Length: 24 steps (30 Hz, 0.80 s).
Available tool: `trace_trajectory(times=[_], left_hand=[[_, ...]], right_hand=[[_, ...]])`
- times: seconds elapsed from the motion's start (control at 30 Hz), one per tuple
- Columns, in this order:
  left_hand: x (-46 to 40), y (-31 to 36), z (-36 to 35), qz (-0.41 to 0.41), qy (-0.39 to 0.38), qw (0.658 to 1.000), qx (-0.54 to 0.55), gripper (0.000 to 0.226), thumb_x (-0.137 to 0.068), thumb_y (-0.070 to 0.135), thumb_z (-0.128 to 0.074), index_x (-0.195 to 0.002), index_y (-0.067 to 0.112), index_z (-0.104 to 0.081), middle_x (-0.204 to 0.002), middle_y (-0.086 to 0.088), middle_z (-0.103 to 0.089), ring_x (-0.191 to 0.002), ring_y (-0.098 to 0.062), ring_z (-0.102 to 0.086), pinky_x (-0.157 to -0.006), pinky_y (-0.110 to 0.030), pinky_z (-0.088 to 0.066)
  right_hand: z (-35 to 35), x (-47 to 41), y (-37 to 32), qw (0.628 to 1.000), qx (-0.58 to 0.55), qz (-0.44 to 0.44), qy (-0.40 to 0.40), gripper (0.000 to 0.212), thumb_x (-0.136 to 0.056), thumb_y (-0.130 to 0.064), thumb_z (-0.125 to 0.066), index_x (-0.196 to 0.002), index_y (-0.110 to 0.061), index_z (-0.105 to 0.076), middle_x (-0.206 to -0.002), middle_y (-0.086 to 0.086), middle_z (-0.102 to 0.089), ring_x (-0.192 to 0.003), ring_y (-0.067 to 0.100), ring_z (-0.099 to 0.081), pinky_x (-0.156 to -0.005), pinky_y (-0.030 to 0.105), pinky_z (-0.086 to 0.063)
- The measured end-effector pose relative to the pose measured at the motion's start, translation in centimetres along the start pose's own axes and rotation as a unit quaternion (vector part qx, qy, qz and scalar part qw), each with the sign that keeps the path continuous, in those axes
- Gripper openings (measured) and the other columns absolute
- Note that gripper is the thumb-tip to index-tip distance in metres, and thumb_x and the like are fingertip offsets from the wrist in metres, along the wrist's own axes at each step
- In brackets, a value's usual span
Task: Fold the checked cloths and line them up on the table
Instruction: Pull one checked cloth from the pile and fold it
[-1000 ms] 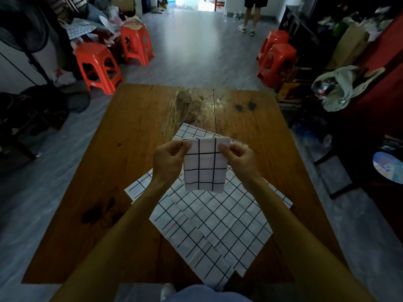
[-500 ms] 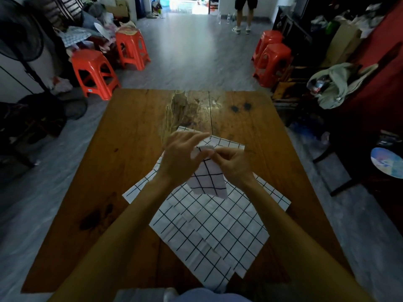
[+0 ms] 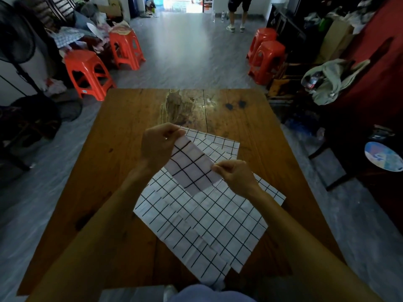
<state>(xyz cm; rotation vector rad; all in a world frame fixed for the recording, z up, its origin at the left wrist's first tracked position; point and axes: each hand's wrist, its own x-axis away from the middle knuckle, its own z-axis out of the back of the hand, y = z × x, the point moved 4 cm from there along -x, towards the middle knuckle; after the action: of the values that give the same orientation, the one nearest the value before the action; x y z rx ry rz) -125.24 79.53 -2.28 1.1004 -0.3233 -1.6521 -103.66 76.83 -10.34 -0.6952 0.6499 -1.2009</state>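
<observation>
A small folded white cloth with a black grid (image 3: 192, 166) hangs in the air, tilted, above the wooden table (image 3: 122, 136). My left hand (image 3: 158, 147) pinches its upper left corner. My right hand (image 3: 236, 176) pinches its right edge, lower down. Under them, several unfolded checked cloths (image 3: 209, 221) lie spread and overlapping on the table, reaching to its near edge. Another checked cloth's far corner (image 3: 222, 143) shows beyond the held one.
Red plastic stools stand on the floor at the far left (image 3: 88, 74) and the far right (image 3: 267, 59). A person (image 3: 237, 12) stands at the far doorway. Clutter lines both sides of the room. The table's far half shows bare, worn wood (image 3: 181, 105).
The hands met over the cloth and have drawn apart again. The cloth now hangs tilted, with my left hand higher and farther and my right hand lower and nearer.
</observation>
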Motion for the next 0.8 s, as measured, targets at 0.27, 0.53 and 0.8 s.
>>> trace_trajectory(times=[0.27,0.53,0.8], left_hand=[[0.8,-0.1,-2.8,-0.021,-0.103,0.994,-0.008,0.008,-0.085,0.017,-0.067,-0.089,0.013,-0.072,-0.077,0.007,-0.065,-0.068,-0.007,-0.061,-0.062,-0.019,-0.051],[1.5,0.1,-3.2,-0.02,-0.102,0.994,0.021,0.007,-0.083,0.016,-0.069,-0.087,0.011,-0.073,-0.075,0.009,-0.067,-0.067,0.005,-0.06,-0.063,-0.012,-0.049],[0.8,-2.1,-1.1,0.038,-0.047,0.998,0.007,0.009,-0.085,0.021,-0.067,-0.091,0.015,-0.071,-0.074,0.013,-0.062,-0.069,0.005,-0.058,-0.062,-0.009,-0.047]], right_hand=[[-0.4,-0.6,-1.2,0.999,0.007,0.004,-0.046,0.034,-0.09,-0.038,-0.061,-0.116,-0.016,-0.065,-0.098,-0.009,-0.067,-0.086,0.002,-0.062,-0.076,0.024,-0.053],[-0.6,-2.5,-4.5,0.996,0.056,0.069,0.002,0.027,-0.094,-0.027,-0.058,-0.068,-0.025,-0.063,-0.05,-0.017,-0.043,-0.044,0.001,-0.04,-0.048,0.012,-0.029],[-2.3,1.3,1.6,0.997,0.065,-0.002,-0.043,0.023,-0.096,-0.027,-0.055,-0.087,-0.012,-0.07,-0.06,-0.012,-0.053,-0.054,0.001,-0.046,-0.055,0.016,-0.033]])
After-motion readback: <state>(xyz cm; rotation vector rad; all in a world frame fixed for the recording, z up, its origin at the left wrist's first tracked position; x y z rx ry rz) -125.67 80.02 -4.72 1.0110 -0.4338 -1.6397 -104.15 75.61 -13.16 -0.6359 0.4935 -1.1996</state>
